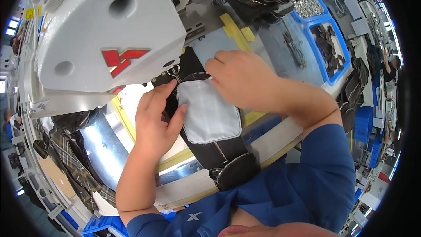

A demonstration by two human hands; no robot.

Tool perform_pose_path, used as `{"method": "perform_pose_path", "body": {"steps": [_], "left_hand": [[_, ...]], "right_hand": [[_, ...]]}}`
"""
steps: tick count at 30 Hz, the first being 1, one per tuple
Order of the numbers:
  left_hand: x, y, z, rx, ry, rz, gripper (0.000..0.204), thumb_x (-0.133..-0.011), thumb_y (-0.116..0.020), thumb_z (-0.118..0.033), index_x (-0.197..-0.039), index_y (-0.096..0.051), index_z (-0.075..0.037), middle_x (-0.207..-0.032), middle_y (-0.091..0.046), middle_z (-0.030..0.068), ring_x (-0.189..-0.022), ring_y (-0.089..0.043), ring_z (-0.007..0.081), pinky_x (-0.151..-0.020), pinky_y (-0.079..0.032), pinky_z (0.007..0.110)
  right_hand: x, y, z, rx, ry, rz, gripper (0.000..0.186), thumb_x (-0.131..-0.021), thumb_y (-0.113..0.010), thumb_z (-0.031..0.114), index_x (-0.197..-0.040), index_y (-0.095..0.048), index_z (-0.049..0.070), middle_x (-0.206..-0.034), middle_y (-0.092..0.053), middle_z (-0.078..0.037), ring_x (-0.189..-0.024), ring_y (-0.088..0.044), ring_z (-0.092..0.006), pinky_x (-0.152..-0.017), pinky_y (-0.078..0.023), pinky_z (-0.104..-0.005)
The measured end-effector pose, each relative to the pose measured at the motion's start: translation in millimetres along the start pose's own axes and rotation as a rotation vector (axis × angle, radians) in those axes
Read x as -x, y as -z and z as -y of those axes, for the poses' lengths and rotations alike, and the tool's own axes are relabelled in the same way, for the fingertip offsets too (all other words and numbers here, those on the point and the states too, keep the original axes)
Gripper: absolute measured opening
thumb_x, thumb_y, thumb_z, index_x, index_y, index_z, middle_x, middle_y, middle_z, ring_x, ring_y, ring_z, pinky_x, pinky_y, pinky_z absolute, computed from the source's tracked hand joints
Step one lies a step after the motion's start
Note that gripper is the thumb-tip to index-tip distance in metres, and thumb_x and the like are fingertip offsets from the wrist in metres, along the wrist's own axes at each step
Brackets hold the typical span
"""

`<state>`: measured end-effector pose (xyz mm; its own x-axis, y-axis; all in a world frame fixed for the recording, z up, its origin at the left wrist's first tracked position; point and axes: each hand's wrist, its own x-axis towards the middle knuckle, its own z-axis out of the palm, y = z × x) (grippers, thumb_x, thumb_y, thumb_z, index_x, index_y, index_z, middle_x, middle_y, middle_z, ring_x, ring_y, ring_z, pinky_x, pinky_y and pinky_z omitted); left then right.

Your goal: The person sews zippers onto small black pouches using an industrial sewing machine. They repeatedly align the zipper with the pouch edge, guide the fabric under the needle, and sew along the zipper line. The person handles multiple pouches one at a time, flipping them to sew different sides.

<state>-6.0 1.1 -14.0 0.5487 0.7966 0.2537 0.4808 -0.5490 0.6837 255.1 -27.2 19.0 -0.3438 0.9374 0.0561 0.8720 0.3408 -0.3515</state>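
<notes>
As the black piece [206,154] runs lengthwise from upper left to lower right beside the machine head [153,17], the left hand [154,120], loosely splayed, flanks its grey panel [210,114], while the right hand [241,79], grip indeterminable, curls at the panel's upper right edge.

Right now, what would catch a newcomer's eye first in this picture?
The bulky white machine head at upper left, with its red emblem, dominates. Near the centre, a pale grey panel stands out over black fabric, the left hand at its left edge and the right hand at its upper right. Blue-rimmed trays brighten the upper right.
</notes>
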Motion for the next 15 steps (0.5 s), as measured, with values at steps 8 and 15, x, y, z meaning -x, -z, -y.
{"method": "perform_pose_path", "body": {"steps": [8, 15], "left_hand": [[1, 2, -4, -0.012, 0.077, 0.058, 0.052, -0.083, -0.086, -0.002, -0.133, -0.072, -0.002, -0.111, -0.074, 0.0132, -0.098, -0.069, 0.0248, -0.084, -0.056, 0.035], [-2, 1, -6, 0.043, 0.039, -0.11, 0.055, -0.082, -0.088, -0.004, -0.133, -0.066, 0.0, -0.109, -0.075, 0.0147, -0.1, -0.072, 0.0304, -0.086, -0.058, 0.038]], "right_hand": [[-1, 0, -7, -0.066, -0.028, 0.101, 0.017, -0.089, -0.07, 0.01, -0.101, -0.064, -0.001, -0.094, -0.07, -0.02, -0.087, -0.07, -0.0431, -0.077, -0.056, -0.0491], [-3, -6, 7, -0.417, 0.247, -0.243, 0.015, -0.091, -0.071, 0.001, -0.105, -0.067, 0.003, -0.097, -0.07, -0.016, -0.084, -0.068, -0.0389, -0.073, -0.054, -0.0474]]}}
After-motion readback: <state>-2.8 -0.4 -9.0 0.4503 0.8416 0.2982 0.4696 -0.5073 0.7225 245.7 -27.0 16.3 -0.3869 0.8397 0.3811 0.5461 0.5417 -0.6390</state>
